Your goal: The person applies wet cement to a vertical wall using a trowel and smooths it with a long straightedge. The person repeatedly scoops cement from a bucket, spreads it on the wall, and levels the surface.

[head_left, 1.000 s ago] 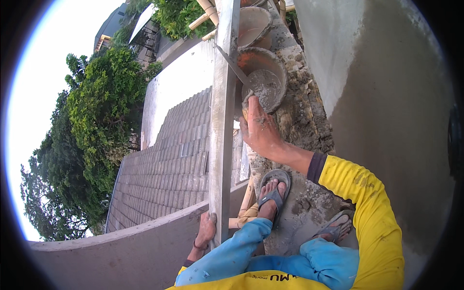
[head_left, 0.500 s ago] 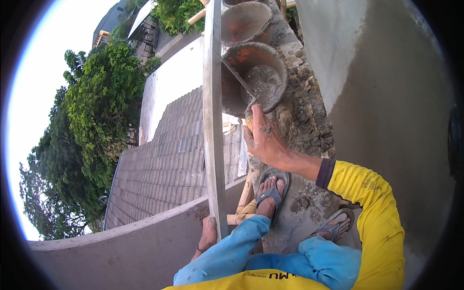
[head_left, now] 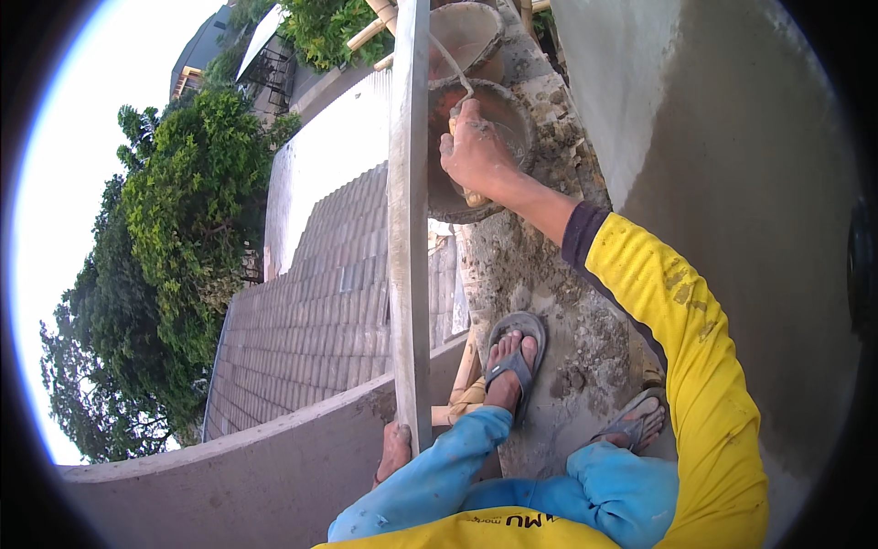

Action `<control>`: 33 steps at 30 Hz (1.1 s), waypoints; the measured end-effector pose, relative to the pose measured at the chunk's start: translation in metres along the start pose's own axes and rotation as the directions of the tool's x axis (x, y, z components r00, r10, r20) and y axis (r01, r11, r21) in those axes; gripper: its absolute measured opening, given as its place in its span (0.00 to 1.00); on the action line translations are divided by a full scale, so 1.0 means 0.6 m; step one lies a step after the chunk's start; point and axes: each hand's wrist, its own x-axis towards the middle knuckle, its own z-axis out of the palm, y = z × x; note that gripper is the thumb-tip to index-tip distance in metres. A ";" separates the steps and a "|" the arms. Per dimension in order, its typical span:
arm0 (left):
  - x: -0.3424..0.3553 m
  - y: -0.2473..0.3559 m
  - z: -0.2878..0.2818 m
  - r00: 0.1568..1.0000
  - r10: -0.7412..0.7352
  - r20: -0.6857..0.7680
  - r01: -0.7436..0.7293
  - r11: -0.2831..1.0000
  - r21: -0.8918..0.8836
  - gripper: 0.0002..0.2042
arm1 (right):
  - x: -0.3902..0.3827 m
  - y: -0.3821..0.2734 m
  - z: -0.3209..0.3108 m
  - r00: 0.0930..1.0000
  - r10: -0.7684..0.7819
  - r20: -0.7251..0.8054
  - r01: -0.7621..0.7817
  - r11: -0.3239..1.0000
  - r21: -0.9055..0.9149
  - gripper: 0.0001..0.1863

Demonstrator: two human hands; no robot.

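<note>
My right hand (head_left: 476,151) reaches forward into a round mortar pan (head_left: 523,108) and is closed around a trowel (head_left: 455,71); its wooden handle end shows below my fist and its thin metal shank curves up past the rim. Low in the view, my left hand (head_left: 395,450) grips the bottom of a long grey metal straightedge (head_left: 409,229), which stands upright and runs to the top of the picture, just left of the pan. The trowel blade is hidden.
A second pan (head_left: 465,29) sits behind the first. I stand in sandals (head_left: 514,361) on a mortar-crusted plank (head_left: 540,274) with bamboo poles (head_left: 465,371). A grey plastered wall (head_left: 732,146) rises on the right; a concrete ledge (head_left: 229,476), tiled roof (head_left: 311,311) and trees lie left.
My right hand has moved forward from the pan's near edge into the pan and onto the trowel. The straightedge stays in my left hand, shifted slightly left.
</note>
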 end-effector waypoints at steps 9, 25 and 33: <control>0.052 -0.004 0.009 0.997 0.041 -0.072 -0.040 0.999 0.018 0.23 | -0.238 0.014 -0.016 0.919 -0.239 0.313 0.190 0.965 0.179 0.21; 0.234 0.220 -0.058 0.907 0.247 -0.342 -0.262 0.965 0.001 0.24 | -0.227 0.006 -0.119 0.884 -0.463 -0.061 0.466 0.866 0.183 0.16; 0.265 0.230 0.001 0.794 0.364 -0.487 -0.259 0.927 0.270 0.22 | -0.207 0.050 -0.144 0.949 -0.206 0.238 0.254 0.949 -0.189 0.15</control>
